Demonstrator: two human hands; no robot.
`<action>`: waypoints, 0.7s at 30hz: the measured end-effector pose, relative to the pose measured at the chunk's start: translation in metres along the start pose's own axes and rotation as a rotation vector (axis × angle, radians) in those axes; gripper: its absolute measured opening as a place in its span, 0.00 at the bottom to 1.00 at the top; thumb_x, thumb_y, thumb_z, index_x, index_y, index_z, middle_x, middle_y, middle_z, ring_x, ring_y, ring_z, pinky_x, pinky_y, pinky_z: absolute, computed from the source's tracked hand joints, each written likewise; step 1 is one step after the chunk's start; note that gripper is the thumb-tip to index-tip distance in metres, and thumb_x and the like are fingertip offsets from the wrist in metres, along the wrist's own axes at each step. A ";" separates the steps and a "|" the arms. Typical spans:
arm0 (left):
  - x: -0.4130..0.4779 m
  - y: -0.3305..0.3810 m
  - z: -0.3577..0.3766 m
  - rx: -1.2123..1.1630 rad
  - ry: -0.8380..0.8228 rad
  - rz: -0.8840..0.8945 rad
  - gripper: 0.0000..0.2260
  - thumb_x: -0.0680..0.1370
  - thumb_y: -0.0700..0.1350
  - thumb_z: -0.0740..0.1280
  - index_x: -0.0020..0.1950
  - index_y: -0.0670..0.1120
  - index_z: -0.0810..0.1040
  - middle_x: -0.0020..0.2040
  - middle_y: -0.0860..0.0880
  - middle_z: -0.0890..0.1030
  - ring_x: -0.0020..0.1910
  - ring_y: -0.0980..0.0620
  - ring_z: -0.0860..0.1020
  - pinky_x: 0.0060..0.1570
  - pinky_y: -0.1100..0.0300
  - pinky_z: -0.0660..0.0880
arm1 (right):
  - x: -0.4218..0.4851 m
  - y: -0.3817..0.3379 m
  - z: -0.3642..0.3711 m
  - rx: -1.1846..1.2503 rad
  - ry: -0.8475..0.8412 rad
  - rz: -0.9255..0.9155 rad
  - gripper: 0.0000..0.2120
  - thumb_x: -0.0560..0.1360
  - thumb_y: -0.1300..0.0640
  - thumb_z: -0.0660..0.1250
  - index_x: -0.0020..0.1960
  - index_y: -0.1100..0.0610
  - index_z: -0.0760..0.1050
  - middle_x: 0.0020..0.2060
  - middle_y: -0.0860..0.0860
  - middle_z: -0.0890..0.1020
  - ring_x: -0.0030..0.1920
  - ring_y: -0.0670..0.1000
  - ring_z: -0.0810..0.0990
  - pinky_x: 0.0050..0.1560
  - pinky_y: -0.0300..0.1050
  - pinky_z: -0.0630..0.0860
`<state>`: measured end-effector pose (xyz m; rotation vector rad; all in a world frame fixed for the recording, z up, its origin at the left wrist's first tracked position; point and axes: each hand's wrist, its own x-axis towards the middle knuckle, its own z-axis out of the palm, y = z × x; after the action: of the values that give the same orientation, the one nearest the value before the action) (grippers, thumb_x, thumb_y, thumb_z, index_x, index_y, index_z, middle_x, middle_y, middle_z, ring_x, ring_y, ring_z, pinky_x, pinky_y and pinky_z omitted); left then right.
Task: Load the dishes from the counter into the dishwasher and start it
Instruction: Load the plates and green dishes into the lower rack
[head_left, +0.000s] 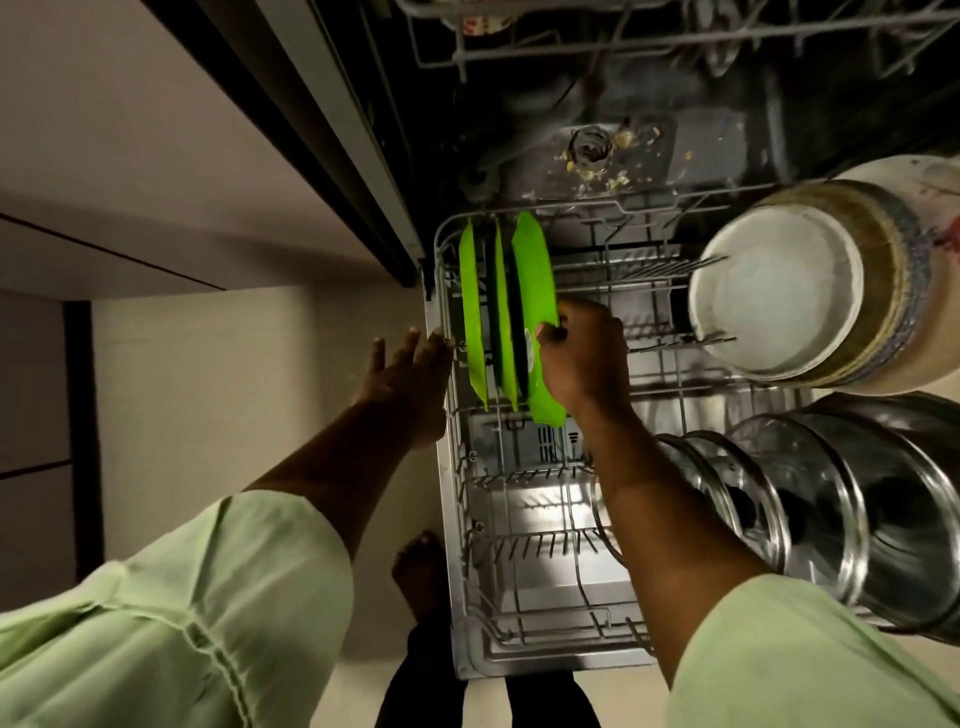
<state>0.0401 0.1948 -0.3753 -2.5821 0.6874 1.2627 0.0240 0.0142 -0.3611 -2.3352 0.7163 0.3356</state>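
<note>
The dishwasher's lower rack (524, 551) is pulled out over the open door. Three green plates stand on edge at its far left. My right hand (584, 358) grips the rightmost green plate (535, 291) by its near rim. My left hand (410, 374) hovers with spread fingers by the rack's left rim (441, 332), fingertips at the wire. The other two green plates (475, 322) sit upright in the tines.
A stack of ceramic bowls (779, 306) lies on its side at the rack's right. Steel plates and a steel bowl (841, 509) stand below it. The upper rack (623, 36) is overhead. Food bits litter the tub floor (602, 161). A cabinet (130, 182) stands left; my foot (421, 571) is beside the door.
</note>
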 end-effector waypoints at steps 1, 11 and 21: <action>0.002 0.000 0.001 0.007 -0.012 -0.002 0.38 0.81 0.48 0.62 0.80 0.47 0.37 0.81 0.46 0.37 0.79 0.44 0.39 0.76 0.39 0.41 | 0.004 0.000 0.000 -0.006 -0.014 -0.004 0.21 0.78 0.58 0.66 0.31 0.53 0.59 0.32 0.50 0.70 0.37 0.53 0.71 0.36 0.41 0.60; 0.009 0.001 -0.002 0.034 -0.087 -0.001 0.42 0.79 0.52 0.65 0.80 0.46 0.36 0.80 0.44 0.36 0.79 0.44 0.37 0.76 0.39 0.39 | 0.033 0.009 0.021 -0.004 -0.167 0.028 0.21 0.79 0.58 0.65 0.30 0.52 0.61 0.30 0.49 0.69 0.38 0.51 0.71 0.39 0.41 0.66; 0.010 0.003 -0.005 0.013 -0.103 0.001 0.44 0.78 0.55 0.65 0.80 0.45 0.36 0.80 0.44 0.36 0.79 0.43 0.37 0.76 0.39 0.39 | 0.032 0.011 0.012 0.187 -0.274 0.034 0.12 0.80 0.57 0.66 0.59 0.63 0.79 0.49 0.55 0.81 0.52 0.51 0.78 0.54 0.43 0.72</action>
<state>0.0469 0.1873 -0.3799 -2.4864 0.6745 1.3755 0.0429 0.0020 -0.3891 -2.0515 0.6249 0.5669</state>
